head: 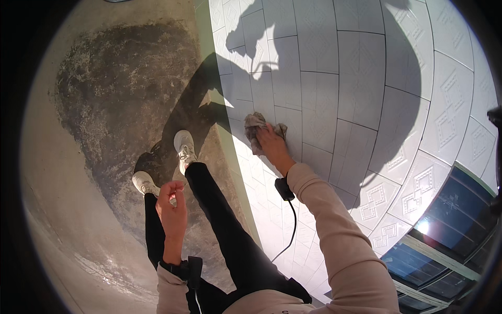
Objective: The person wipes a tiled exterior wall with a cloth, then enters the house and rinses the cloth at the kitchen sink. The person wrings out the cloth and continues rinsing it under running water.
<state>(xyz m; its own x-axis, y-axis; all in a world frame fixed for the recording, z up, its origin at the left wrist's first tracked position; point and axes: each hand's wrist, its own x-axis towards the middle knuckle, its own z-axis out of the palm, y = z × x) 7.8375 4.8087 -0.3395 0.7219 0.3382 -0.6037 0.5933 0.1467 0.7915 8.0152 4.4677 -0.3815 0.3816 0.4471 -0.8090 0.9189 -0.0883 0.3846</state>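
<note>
My right hand [272, 146] presses a crumpled, stained grey cloth [257, 125] against the white tiled wall [319, 92], on its shaded part. Parts of the cloth stick out on both sides of the fingers. My left hand [172, 204] is raised in front of my legs, its fingers curled and thumb near the fingertips; whether anything small is between them, I cannot tell. Each wrist carries a small black device with a cable.
Along the wall's foot runs a pale green strip [229, 157]. My white shoes [184, 147] stand on the concrete floor [129, 90], which has a large dark patch. A dark-paned window [457, 210] is at the lower right. My shadow falls on floor and wall.
</note>
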